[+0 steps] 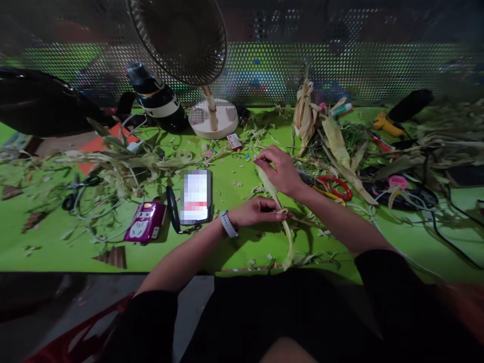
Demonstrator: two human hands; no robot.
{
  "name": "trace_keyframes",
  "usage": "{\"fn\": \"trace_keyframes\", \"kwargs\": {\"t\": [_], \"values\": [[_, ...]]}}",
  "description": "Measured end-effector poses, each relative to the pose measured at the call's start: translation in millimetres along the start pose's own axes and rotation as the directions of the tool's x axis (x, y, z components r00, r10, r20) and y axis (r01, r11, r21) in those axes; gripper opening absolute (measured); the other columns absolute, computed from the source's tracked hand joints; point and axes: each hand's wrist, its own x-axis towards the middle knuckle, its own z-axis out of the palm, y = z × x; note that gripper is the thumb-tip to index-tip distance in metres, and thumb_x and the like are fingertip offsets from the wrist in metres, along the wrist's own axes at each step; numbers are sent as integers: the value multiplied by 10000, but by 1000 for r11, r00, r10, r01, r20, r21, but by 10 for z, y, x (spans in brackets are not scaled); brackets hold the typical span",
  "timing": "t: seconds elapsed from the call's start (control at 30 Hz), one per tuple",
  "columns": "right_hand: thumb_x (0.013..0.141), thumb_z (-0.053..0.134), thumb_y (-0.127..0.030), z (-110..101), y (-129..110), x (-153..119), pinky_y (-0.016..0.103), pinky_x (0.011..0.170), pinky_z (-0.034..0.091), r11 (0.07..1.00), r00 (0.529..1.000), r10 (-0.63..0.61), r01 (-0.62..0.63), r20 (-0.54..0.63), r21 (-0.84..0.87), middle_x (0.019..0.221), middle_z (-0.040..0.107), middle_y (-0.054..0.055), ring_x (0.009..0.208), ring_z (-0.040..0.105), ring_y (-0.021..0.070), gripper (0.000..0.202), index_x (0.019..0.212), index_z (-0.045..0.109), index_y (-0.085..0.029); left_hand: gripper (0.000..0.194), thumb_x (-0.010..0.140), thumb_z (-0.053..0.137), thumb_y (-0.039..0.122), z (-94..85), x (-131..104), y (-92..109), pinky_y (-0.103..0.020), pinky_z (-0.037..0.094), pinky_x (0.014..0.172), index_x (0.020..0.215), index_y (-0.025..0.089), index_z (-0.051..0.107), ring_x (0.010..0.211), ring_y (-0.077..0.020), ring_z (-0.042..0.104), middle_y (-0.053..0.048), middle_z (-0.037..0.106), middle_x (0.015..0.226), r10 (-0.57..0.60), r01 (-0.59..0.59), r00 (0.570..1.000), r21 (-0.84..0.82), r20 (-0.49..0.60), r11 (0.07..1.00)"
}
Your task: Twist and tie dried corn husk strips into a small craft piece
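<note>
I note a long, pale-green, papery husk strip [289, 244] above the lime-green tabletop [227, 176], gripped midway by the bare left hand [260, 212]; at one o'clock, the right hand's [280, 170] fingers pinch its upper end, apparently for tautness. A black-edged rectangular phone [195, 196] lies face-up towards ten o'clock, presumably for viewing.

No text can be read; the bottle's label [165, 109] is unclear and the phone screen [195, 195] pixelated.
</note>
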Motion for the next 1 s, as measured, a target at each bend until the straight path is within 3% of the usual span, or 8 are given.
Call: {"fn": "trace_keyframes", "kwargs": {"t": [0.1,0.2,0.3,0.43,0.6,0.77,0.93,1.0], "values": [[932,406,-487,-159,-49,2,339,830,411,997,999,-7,4,-33,-81,983,593,80,889,545,199,340,918,595,-204,228,677,785,318,-25,39,-21,-222,476,674,822,154,724,644,-86,606,-25,697,749,88,-137,962,-176,-260,975],[939,369,-506,-442,-128,-31,328,793,394,987,997,-12,0,-72,-158,883,603,79,842,538,196,397,876,604,-192,237,648,803,288,-94,86,3,-193,462,654,837,178,711,695,-78,617,-1,697,814,198,-394,823,-283,-533,874],[900,450,-528,-609,-141,-77,293,656,358,980,979,29,11,199,-200,752,610,53,693,524,167,399,780,619,-188,240,637,791,223,-168,92,77,-195,457,656,855,179,702,749,-90,630,0,697,852,222,-501,754,-323,-618,803],[856,563,-440,-544,-82,-107,261,571,306,995,862,47,2,505,-97,689,641,12,581,514,139,248,836,655,-211,245,648,758,203,-208,64,131,-212,448,652,883,168,695,784,-119,631,-31,706,857,214,-512,736,-320,-643,797],[887,526,-320,-456,-27,-75,277,637,334,991,927,-11,60,375,-121,802,685,47,703,567,172,185,854,667,-206,244,628,802,271,-217,74,105,-203,439,642,827,162,709,686,-78,600,-18,710,812,216,-482,701,-229,-679,845],[900,506,-345,-478,50,-17,300,643,347,966,932,6,87,362,-243,777,666,59,716,561,198,222,823,653,-198,282,583,835,280,-271,95,81,-221,457,696,804,145,723,712,-91,625,-30,717,784,213,-471,715,-234,-666,850],[908,473,-331,-350,-106,-127,399,815,363,892,984,-166,180,71,-414,922,639,131,900,537,266,228,892,647,-184,261,618,815,245,-356,70,130,-172,407,590,843,157,718,729,-80,625,-18,712,790,232,-559,668,-270,-707,784],[902,474,-370,-236,-160,-187,397,801,375,892,975,-196,223,108,-392,872,633,121,868,533,259,247,864,640,-191,292,632,806,232,-367,58,159,-187,435,644,899,170,708,825,-108,648,-23,720,865,233,-585,675,-315,-700,748]]}}
